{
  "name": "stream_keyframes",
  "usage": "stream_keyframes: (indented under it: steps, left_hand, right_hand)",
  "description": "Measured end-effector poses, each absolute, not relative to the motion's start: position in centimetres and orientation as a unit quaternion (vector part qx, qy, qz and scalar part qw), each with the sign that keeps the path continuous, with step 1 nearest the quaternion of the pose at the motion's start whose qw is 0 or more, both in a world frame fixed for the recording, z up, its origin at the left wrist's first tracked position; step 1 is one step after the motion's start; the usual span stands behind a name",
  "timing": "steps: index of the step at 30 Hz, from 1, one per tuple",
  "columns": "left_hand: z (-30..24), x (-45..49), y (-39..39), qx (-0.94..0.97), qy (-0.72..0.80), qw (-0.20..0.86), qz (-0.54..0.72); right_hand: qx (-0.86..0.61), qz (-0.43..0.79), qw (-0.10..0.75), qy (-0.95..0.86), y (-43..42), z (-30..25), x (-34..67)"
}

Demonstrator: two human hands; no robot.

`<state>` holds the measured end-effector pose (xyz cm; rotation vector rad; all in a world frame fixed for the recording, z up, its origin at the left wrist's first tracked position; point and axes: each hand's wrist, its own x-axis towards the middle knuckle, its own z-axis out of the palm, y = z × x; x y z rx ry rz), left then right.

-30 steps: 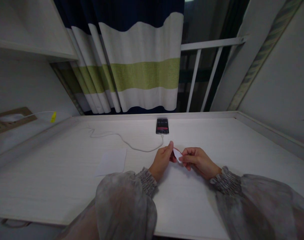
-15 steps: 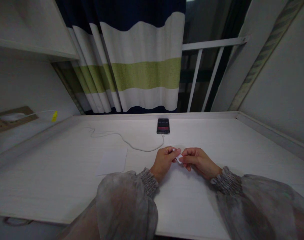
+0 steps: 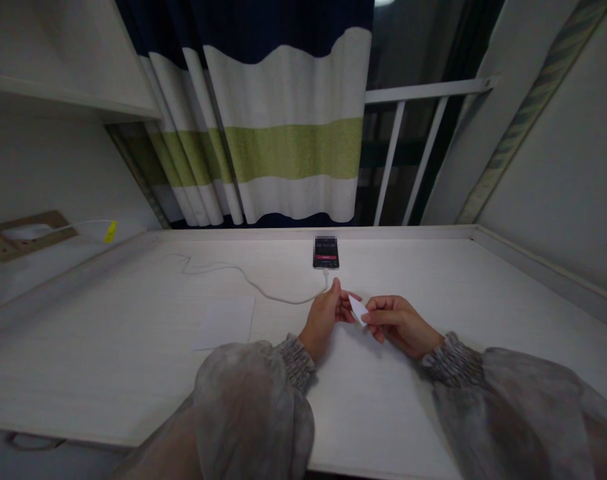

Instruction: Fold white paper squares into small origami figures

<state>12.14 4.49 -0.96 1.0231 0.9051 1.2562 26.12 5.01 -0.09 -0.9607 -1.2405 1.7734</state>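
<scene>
A small folded piece of white paper with a pointed upper end is pinched between the thumb and fingers of my right hand. My left hand is just left of it, thumb raised and apart from the fingers. Those fingers reach behind or beside the paper; whether they touch it I cannot tell. Both hands are above the white desk. To the left of my left forearm a flat sheet of white paper lies on the desk.
A phone lies near the desk's back edge, with a white cable running left from it. A socket panel is on the left wall. Behind the desk hang a striped curtain and a white window rail.
My left thumb has lifted off the folded paper and the left fingers have opened. More of the paper now shows, still pinched in my right hand.
</scene>
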Motion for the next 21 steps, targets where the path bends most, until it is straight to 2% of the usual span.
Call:
stream_keyframes:
  steps: [6,13,21]
  left_hand:
    - [-0.9,12.0,4.2,0.478,0.292,0.668,0.489]
    - [-1.5,12.0,4.6,0.496,0.239,0.674,0.493]
    - [-1.9,12.0,5.1,0.452,0.291,0.630,0.561]
  right_hand:
    - [-0.344,0.717,0.389,-0.464,5.5,-0.1,26.6]
    - [-0.310,0.727,0.397,-0.465,5.6,-0.3,26.5]
    - [-0.321,0.639,0.469,-0.518,5.4,-0.3,26.0]
